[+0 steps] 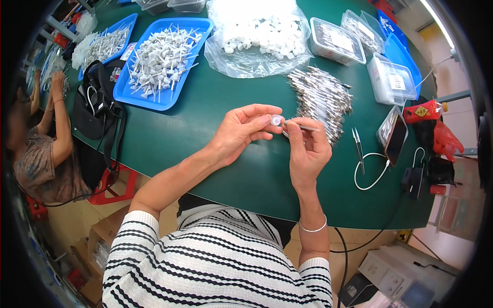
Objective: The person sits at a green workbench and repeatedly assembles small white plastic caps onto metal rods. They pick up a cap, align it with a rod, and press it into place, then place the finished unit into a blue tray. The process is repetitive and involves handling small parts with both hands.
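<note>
Over the green table, my left hand (240, 128) pinches a small white plastic cap (276, 120) between thumb and forefinger, its round opening showing. Close beside it, my right hand (309, 149) grips a thin metal rod (308, 128) between thumb and fingers, one end pointing at the cap. Whether rod and cap touch is hard to make out. Just beyond my right hand lies a heap of similar metal rods (321, 97). Farther off, a clear plastic bag (241, 64) holds many loose white caps (272, 38).
At the left, a blue tray (120, 87) holds white caps with rods in them. Clear plastic boxes (336, 41) stand far right. Tweezers (358, 149), a white cable (371, 186) and a phone (396, 139) lie at the right. A black bag (95, 115) and another person (49, 149) are left.
</note>
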`<state>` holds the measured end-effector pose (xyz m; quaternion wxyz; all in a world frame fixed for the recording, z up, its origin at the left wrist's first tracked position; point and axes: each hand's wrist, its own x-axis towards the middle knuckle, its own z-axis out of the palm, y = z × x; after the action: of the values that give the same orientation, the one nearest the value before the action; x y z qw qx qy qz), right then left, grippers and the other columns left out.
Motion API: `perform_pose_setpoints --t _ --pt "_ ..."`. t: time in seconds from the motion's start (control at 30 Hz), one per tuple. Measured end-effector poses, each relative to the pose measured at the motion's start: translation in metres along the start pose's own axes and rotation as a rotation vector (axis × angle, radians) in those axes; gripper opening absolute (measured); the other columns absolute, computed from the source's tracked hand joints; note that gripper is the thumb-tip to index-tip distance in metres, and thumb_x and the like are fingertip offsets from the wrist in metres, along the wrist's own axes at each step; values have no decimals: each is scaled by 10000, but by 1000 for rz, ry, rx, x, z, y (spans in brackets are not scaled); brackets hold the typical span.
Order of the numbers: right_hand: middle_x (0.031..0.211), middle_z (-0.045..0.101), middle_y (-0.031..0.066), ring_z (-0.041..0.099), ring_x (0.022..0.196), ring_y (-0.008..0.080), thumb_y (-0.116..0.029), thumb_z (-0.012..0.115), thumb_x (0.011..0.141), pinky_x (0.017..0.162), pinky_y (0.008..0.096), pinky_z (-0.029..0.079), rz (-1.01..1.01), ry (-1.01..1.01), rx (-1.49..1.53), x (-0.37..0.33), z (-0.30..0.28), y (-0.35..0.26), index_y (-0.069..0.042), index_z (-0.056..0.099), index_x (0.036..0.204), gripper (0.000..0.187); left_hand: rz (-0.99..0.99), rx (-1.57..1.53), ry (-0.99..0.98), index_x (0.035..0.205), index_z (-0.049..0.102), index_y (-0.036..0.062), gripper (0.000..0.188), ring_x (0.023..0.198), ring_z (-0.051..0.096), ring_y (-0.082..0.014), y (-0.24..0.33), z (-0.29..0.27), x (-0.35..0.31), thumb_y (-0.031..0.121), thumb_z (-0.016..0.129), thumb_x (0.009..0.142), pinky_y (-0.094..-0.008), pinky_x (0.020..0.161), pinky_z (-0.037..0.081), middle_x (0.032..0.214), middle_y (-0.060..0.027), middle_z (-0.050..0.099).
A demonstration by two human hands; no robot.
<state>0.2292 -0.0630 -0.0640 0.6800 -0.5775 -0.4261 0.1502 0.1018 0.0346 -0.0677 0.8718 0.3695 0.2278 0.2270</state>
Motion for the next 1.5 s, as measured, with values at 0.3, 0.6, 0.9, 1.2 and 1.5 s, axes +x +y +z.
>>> perform_pose_setpoints --t 0.3,0.6,0.9,1.2,1.5 --pt "793 644 58 619 696 106 -38 655 865 643 239 515 -32 -20 -37 1 -1 -2 9 623 897 65 -2 -18 -7 1177 581 -23 267 904 663 -135 0 1 0 100 552 941 -217 733 561 1051 -98 658" --pt "804 644 69 626 693 128 -28 651 861 642 251 523 -65 -51 -102 2 -2 -6 11 624 898 59 0 -16 -7 1167 589 -23 261 892 663 -130 0 0 1 102 554 940 -213 728 561 1042 -92 659" --pt "820 643 75 632 695 151 -17 654 851 637 264 530 -86 -76 -132 3 -3 -7 7 622 898 62 8 35 -5 1148 607 -10 257 878 663 -138 -1 -1 0 128 575 934 -229 733 551 1030 -83 657" --pt "827 643 85 641 688 179 -7 659 839 630 272 531 -104 -102 -188 4 -5 -8 4 616 902 77 9 48 8 1138 618 -8 254 866 664 -141 -2 -2 1 134 584 930 -235 731 551 1037 -85 656" --pt "808 641 89 642 664 192 -21 656 845 604 283 523 -84 -127 -223 4 -8 -7 3 610 899 74 10 71 0 1135 623 -10 251 860 664 -141 -3 -3 2 131 579 932 -234 725 552 1037 -85 659"
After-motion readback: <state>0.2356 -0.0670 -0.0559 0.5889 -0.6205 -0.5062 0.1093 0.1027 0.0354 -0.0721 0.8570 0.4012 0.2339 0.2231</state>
